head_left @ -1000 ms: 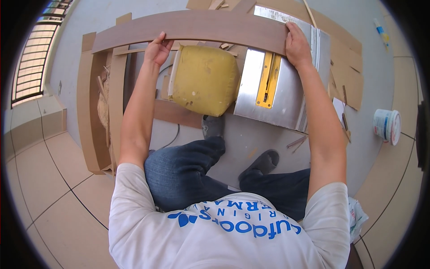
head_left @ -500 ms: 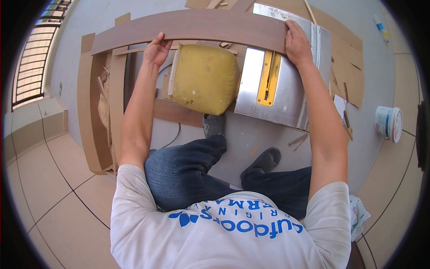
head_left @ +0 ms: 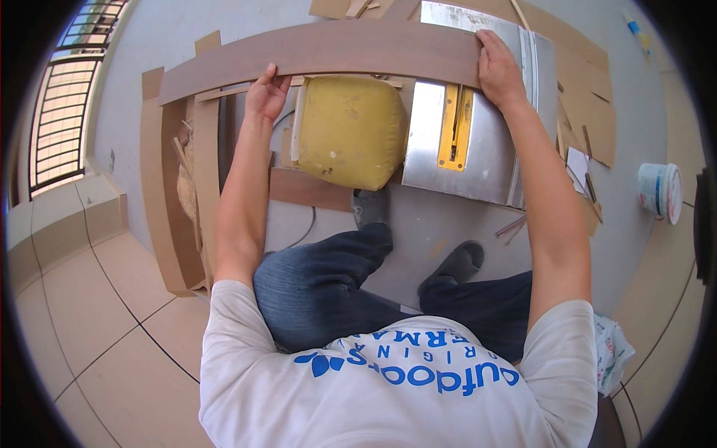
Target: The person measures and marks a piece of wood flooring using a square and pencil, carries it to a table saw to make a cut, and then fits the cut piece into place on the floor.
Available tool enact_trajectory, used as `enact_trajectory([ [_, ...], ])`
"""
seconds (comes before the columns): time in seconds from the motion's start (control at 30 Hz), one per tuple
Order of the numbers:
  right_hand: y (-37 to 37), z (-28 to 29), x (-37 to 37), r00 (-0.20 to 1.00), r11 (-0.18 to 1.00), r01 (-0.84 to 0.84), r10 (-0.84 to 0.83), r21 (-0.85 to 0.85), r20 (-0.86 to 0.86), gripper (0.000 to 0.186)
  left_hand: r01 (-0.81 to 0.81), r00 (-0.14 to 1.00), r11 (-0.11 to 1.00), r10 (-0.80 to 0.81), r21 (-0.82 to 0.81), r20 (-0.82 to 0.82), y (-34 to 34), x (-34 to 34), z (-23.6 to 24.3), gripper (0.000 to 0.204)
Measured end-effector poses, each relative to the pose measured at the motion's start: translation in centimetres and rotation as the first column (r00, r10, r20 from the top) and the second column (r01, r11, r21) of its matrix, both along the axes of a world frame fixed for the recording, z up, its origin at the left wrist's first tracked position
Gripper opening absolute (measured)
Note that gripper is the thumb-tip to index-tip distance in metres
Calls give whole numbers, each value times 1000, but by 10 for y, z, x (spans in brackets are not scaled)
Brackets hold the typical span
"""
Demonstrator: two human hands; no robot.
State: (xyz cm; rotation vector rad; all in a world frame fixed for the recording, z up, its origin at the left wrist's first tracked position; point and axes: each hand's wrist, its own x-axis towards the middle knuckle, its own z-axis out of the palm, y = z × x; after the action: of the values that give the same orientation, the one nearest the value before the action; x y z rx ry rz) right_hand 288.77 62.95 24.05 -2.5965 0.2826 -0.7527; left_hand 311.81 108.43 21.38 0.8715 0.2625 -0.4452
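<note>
A long brown wooden plank (head_left: 358,48) lies crosswise near the top of the view, its right part over the metal top (head_left: 493,149) of a table saw. My left hand (head_left: 267,95) grips the plank's lower edge toward its left portion, fingers curled up against it. My right hand (head_left: 499,69) holds the plank's right end above the saw top. A yellow insert (head_left: 453,127) with a slot shows just below the plank; any blade is too small to tell. Left of the metal top sits a worn yellow padded block (head_left: 347,131), below the middle of the plank.
Cardboard (head_left: 586,119) and wood scraps lie around the saw. An open cardboard box (head_left: 153,190) with scraps stands at left, beside a cable (head_left: 302,231). A white bucket (head_left: 656,193) stands at right, a blue-and-yellow tube (head_left: 636,33) beyond it. A black railing (head_left: 60,112) runs along the far left.
The whole scene sits slightly further right in the view than before. Both hands keep their hold on the plank, with little visible movement relative to the saw.
</note>
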Motion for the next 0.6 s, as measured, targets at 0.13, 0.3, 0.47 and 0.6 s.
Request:
enact_trajectory([
  [0.13, 3, 0, -5, 1000, 1000, 4, -4, 3, -24, 38, 9, 1000, 1000, -9, 2, 13, 2, -4, -1, 27],
  [0.3, 10, 1, -11, 1000, 1000, 2, -2, 2, -16, 38, 13, 1000, 1000, -13, 4, -3, 10, -6, -4, 28],
  [0.47, 15, 4, -18, 1000, 1000, 2, -2, 11, -13, 38, -2, 1000, 1000, 2, -12, -10, 16, -12, -5, 28],
  [0.6, 21, 6, -24, 1000, 999, -3, 4, 37, -4, 36, -30, 1000, 999, 30, 9, 5, 20, -20, -4, 30],
])
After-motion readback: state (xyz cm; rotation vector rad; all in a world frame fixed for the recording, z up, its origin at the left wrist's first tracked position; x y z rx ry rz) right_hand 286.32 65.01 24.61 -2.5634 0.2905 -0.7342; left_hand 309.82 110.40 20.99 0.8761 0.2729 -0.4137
